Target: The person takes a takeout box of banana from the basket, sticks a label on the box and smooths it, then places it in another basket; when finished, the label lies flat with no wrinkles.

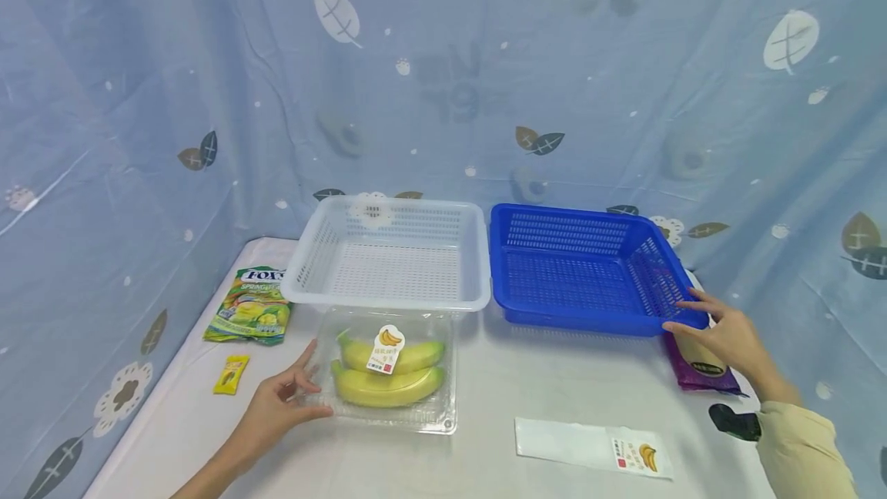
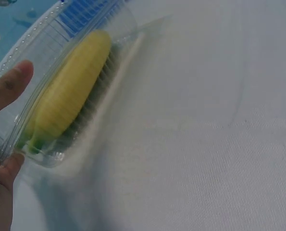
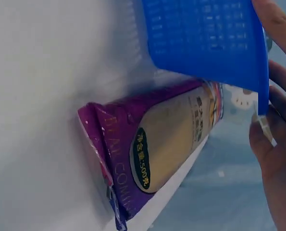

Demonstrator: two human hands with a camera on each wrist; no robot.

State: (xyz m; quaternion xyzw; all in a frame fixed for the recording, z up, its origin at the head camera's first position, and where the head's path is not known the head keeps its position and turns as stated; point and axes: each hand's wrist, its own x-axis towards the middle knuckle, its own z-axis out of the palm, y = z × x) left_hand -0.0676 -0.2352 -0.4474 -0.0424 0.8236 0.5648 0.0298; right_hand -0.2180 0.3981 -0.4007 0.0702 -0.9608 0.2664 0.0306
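Note:
In the head view my left hand [image 1: 273, 399] grips the left edge of a clear plastic box [image 1: 446, 376] holding two yellow bananas [image 1: 391, 387]. The left wrist view shows the thumb [image 2: 10, 86] and a finger at the near end of this box, one banana [image 2: 70, 91] inside it. A banana label [image 1: 386, 349] sits on the lid. To the right, my right hand [image 1: 724, 333] holds the front right corner of a blue basket [image 1: 582, 322], its fingers around the rim. Beside and partly behind that corner lies a purple bag [image 3: 118, 163], half hidden by the hand in the head view.
A white basket [image 1: 388, 304] stands left of the blue one, behind the box. A green candy bag [image 1: 252, 306] and a small yellow packet [image 1: 231, 374] lie on the left. A white strip with a banana label [image 1: 592, 445] lies in front. Patterned blue curtain [image 1: 443, 83] surrounds the table.

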